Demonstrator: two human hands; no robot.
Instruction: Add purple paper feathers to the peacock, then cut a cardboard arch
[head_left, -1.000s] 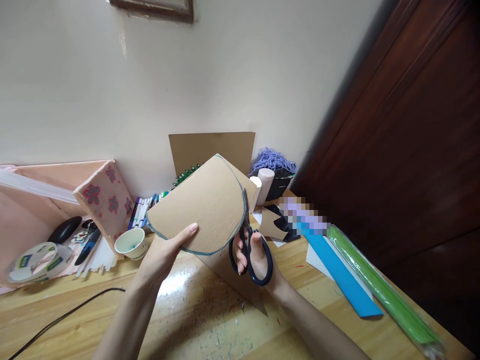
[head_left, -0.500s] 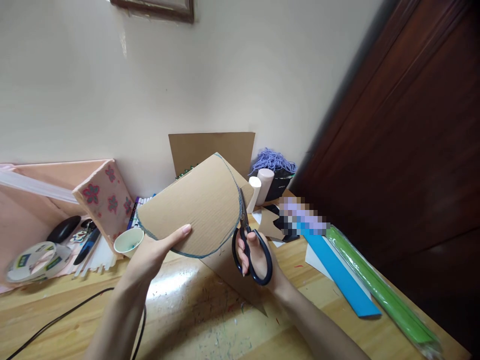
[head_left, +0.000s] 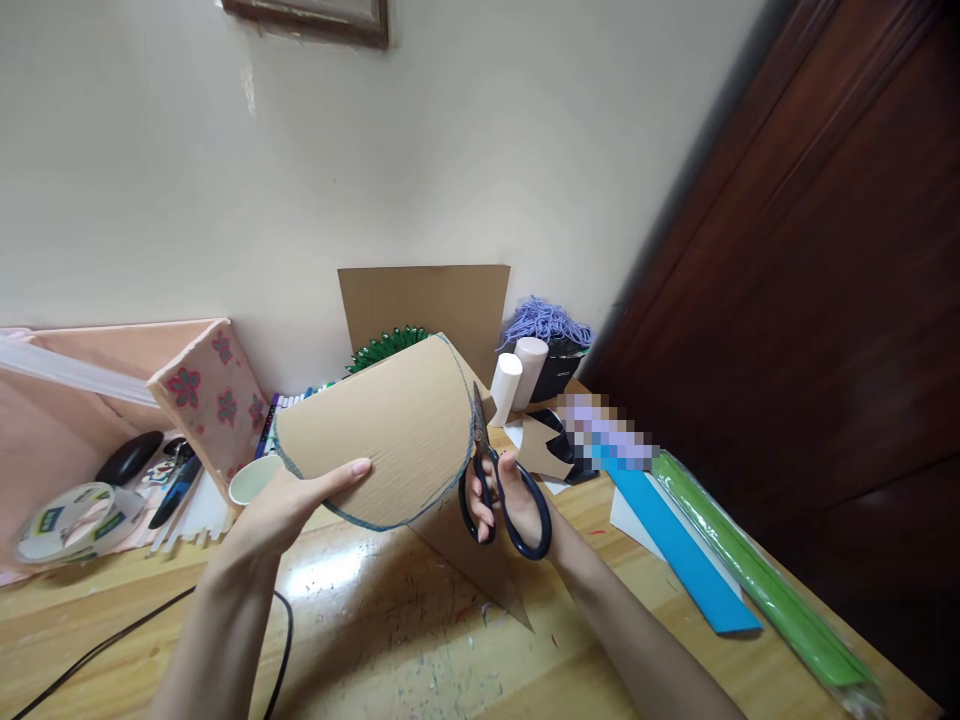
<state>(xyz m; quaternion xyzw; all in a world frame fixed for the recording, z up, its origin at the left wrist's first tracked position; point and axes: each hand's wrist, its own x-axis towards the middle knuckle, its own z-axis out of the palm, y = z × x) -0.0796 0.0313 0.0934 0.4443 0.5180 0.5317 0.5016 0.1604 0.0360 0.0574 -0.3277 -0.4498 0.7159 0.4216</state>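
Observation:
My left hand (head_left: 289,502) grips the lower left edge of a brown cardboard piece (head_left: 382,440), thumb on top, holding it tilted above the wooden table (head_left: 405,640). A blue pen line curves along the cardboard's rounded edge. My right hand (head_left: 510,498) has its fingers through the black handles of a pair of scissors (head_left: 501,485). The blades point up and sit against the cardboard's right edge on the blue line. A pointed offcut of the same cardboard hangs below toward the table.
A tape roll (head_left: 75,520), a paper cup (head_left: 251,482), markers (head_left: 277,412) and a floral pink box (head_left: 210,395) lie at the left. Behind stands a cardboard sheet (head_left: 424,300) with purple yarn (head_left: 546,322). Blue paper (head_left: 675,550) and a green roll (head_left: 765,585) lie at right. A black cable (head_left: 112,640) crosses the front.
My left hand has turned the cardboard counter-clockwise and shifted it left and down. The scissors have advanced along the blue line, and my right hand has moved slightly up.

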